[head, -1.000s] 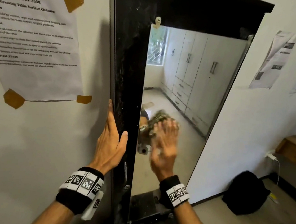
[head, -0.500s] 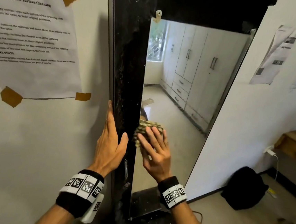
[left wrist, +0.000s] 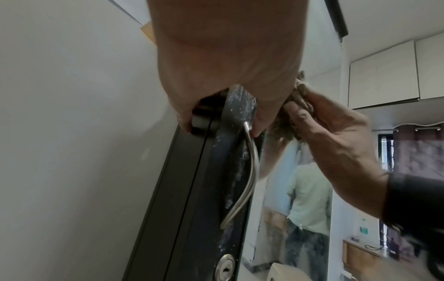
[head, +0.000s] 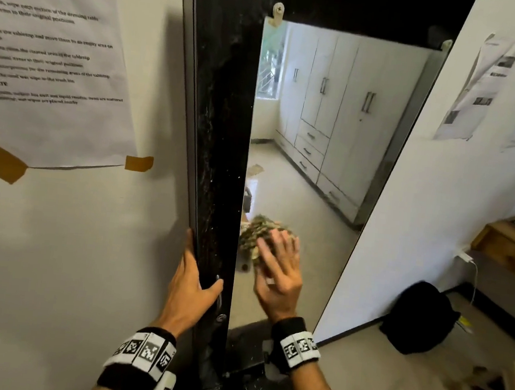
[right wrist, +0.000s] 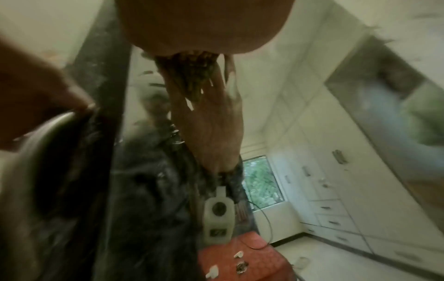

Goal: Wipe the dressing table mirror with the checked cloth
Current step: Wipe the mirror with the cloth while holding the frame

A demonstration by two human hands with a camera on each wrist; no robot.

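The tall mirror sits in a dusty black frame. My right hand presses the bunched green-brown checked cloth against the lower left part of the glass with spread fingers; it is blurred. The left wrist view shows the cloth under that hand, beside the frame. In the right wrist view the cloth lies between palm and glass. My left hand grips the frame's left edge, thumb on the front, fingers round the side.
A curved metal handle and a keyhole sit on the frame just below my left thumb. A taped paper sheet hangs on the left wall. On the right are a white wall, a black bag and a wooden table.
My right hand swept the cloth left to the mirror's left edge, then back a little right and down. My left hand kept its hold on the frame.
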